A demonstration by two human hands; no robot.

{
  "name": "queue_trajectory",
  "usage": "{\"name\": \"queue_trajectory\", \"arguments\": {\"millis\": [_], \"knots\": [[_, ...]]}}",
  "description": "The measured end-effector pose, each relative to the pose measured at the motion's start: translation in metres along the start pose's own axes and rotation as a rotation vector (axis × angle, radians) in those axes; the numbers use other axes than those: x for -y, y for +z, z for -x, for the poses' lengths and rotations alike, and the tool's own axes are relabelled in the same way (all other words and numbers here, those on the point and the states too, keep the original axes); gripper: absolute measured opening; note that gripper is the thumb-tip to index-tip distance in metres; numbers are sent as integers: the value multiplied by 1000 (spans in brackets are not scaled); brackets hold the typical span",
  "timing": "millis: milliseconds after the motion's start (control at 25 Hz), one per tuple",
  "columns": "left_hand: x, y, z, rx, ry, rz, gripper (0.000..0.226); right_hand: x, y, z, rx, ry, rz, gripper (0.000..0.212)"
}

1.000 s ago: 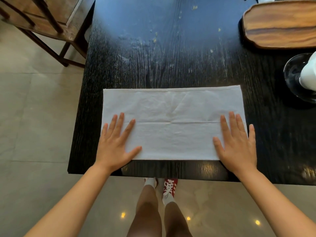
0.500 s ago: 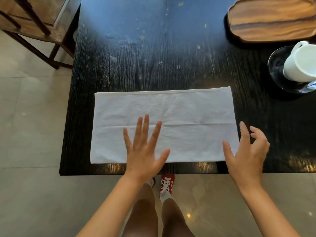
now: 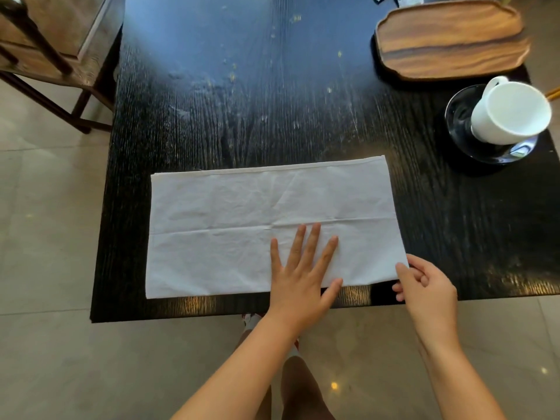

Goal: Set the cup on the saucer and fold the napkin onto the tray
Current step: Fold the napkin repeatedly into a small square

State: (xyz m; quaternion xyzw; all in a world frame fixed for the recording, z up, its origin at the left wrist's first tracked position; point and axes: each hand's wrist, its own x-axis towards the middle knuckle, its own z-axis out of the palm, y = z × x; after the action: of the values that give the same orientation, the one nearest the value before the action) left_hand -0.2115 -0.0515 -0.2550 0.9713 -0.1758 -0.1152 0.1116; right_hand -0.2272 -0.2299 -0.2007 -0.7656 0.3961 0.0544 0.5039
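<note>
While the left hand [image 3: 298, 277] pins the cloth flat, the right hand [image 3: 424, 286] takes its near right corner for the next fold.
Left fingers [image 3: 312, 241] lie spread and open on the white napkin [image 3: 242, 225], anchoring it at the bench [image 3: 272, 116] front edge; right fingers pinch the corner. Farther right, the white cup [image 3: 512, 112] stands on its dark saucer [image 3: 457, 116]; beyond, the wooden tray [image 3: 451, 40] waits.

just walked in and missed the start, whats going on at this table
A person is folding a white napkin on a dark table. The left hand lies flat on it, and the right hand pinches its near right corner. The white cup already sits on the glass saucer, and the wooden tray is bare.
</note>
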Motion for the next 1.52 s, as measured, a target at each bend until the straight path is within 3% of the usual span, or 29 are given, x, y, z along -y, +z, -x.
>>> {"name": "queue_trajectory", "arguments": {"millis": [80,160,240,400,680,1000,1200,1520], "knots": [[1,-8,0,-13,-16,169,62,7,2,0,-16,53,-182,23],[4,-23,-2,-45,-96,542,60,22,5,5,-3,24,-259,19],[7,-45,-13,-94,-239,866,56,42,12,17,65,-108,-231,15],[22,-106,-65,78,-538,1371,44,78,43,45,248,-276,-104,8],[95,-150,-75,-74,-482,1240,10,106,107,77,413,-396,26,6],[188,-154,-19,-170,-649,1188,15,114,183,114,588,-565,144,12],[220,-135,4,-148,-780,1152,18,99,222,126,630,-644,310,19],[237,-122,1,-231,-775,1005,11,86,249,128,677,-777,414,22]]}}
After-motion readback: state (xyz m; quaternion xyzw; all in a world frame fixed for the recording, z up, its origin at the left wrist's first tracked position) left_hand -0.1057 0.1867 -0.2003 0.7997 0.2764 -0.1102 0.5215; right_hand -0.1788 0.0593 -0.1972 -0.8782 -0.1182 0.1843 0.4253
